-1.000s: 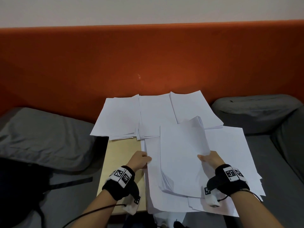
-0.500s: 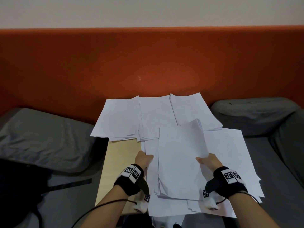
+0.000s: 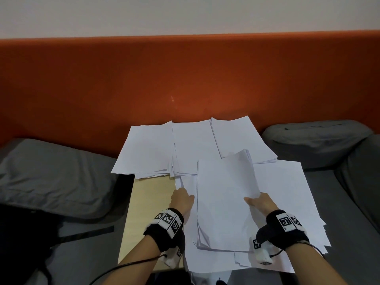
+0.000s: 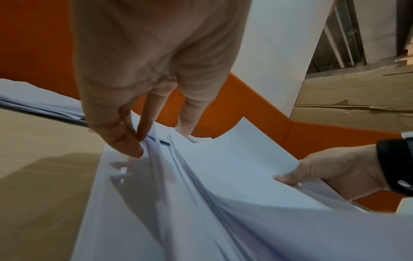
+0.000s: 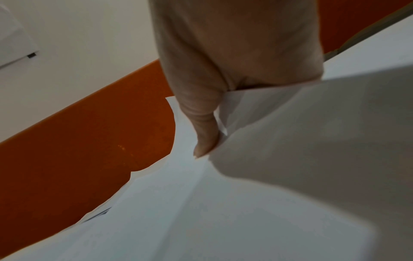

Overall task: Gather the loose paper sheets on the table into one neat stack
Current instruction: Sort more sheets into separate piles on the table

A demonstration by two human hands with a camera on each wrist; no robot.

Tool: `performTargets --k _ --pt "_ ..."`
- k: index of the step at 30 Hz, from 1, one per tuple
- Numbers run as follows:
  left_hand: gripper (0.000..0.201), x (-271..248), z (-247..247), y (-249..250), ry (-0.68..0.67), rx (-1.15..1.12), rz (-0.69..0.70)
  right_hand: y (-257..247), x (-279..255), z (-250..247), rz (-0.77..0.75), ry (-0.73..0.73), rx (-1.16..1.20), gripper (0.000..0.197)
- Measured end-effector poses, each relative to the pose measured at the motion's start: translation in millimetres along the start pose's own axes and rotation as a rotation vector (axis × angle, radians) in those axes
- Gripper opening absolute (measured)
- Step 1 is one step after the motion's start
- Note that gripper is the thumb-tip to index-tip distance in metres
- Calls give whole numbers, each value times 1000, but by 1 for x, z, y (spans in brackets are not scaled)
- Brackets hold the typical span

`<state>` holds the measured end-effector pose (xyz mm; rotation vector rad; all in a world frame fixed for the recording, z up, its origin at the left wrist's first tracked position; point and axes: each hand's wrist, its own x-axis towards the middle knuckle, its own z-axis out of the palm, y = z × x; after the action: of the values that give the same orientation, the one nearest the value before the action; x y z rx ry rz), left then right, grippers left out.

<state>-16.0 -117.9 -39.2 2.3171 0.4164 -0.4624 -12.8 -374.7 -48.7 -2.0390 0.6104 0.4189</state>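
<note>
White paper sheets cover most of a small wooden table point(image 3: 152, 202). My right hand point(image 3: 260, 204) grips the right edge of a lifted bundle of sheets point(image 3: 224, 202), thumb point(image 5: 205, 137) on top and fingers hidden beneath. The bundle point(image 4: 234, 159) sags at its left side over a lower pile point(image 3: 189, 254). At the bundle's left edge, my left hand point(image 3: 182, 199) points its straight fingertips point(image 4: 138, 141) down onto the edges of the lower sheets. Three piles point(image 3: 148, 149) point(image 3: 193, 147) point(image 3: 240, 138) lie side by side at the back. Another wide pile point(image 3: 287, 202) lies at the right.
Grey cushions flank the table on the left point(image 3: 51, 175) and right point(image 3: 314, 140). An orange backrest point(image 3: 185, 79) rises right behind the back piles. A black bag point(image 3: 20, 243) sits at the near left. Bare wood shows at the table's left front.
My left hand has moved right and slightly forward, up against the bundle's left edge. The right hand and the bundle have stayed nearly in place.
</note>
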Motion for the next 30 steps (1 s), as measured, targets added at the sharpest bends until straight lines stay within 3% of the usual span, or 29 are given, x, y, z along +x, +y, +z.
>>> performTargets --k 3,10,16,21,23,27,30 --pt "38 -1 -1 2 -32 31 -20 0 0 -1 -7 -2 9 37" --pt "41 4 2 0 -12 -72 -54 0 1 -1 -11 -11 16 37" --pt "47 6 9 -5 -1 -645 -160 2 1 -1 -6 -11 30 37" --pt "15 -2 3 -10 -39 -646 -48 1 0 -4 3 -36 39 39" --pt "13 -6 -7 -8 -82 -642 48 -2 -2 -7 1 -68 42 40" --pt "22 -5 -17 -13 -250 -755 42 -4 -3 -6 2 -117 54 41" --pt "63 -1 -11 -21 -326 -913 -103 -7 -8 7 -22 -164 41 39"
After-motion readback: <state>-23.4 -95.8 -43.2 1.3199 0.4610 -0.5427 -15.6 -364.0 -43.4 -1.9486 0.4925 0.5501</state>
